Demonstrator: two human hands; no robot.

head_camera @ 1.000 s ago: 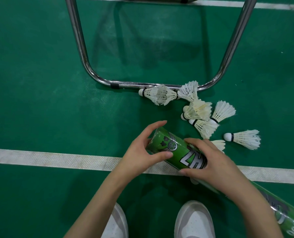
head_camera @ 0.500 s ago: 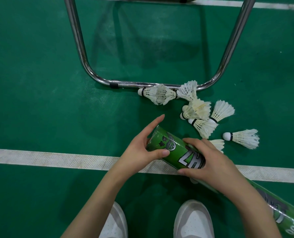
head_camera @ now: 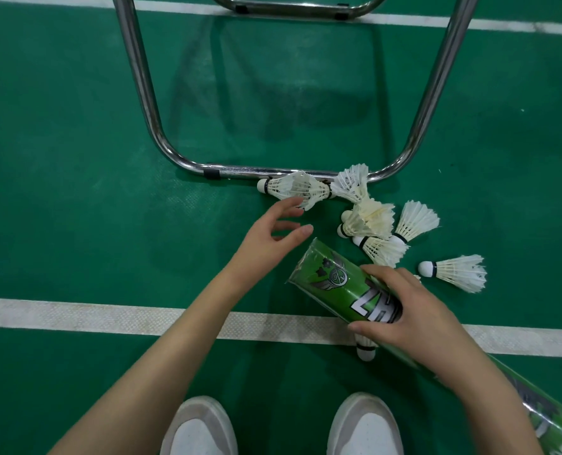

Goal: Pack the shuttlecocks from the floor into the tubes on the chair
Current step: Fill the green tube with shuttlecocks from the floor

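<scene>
My right hand (head_camera: 414, 315) grips a green shuttlecock tube (head_camera: 333, 285) near its open end, and the tube slants down to the lower right. My left hand (head_camera: 270, 239) is off the tube, fingers spread and relaxed, its fingertips just short of a white shuttlecock (head_camera: 286, 188) lying against the chair's front bar. Several more white shuttlecocks (head_camera: 371, 221) lie in a loose cluster right of that one. A single shuttlecock (head_camera: 453, 272) lies apart at the right. Under the tube another shuttlecock (head_camera: 365, 349) pokes out on the white line.
The chrome chair frame (head_camera: 148, 103) stands on the green court floor, its front bar (head_camera: 240, 172) running just behind the shuttlecocks. A white court line (head_camera: 109, 315) crosses in front of my two white shoes (head_camera: 201, 428).
My left hand has let go of the tube's open end and moved up toward the shuttlecock by the chair bar. My right hand keeps its hold on the tube.
</scene>
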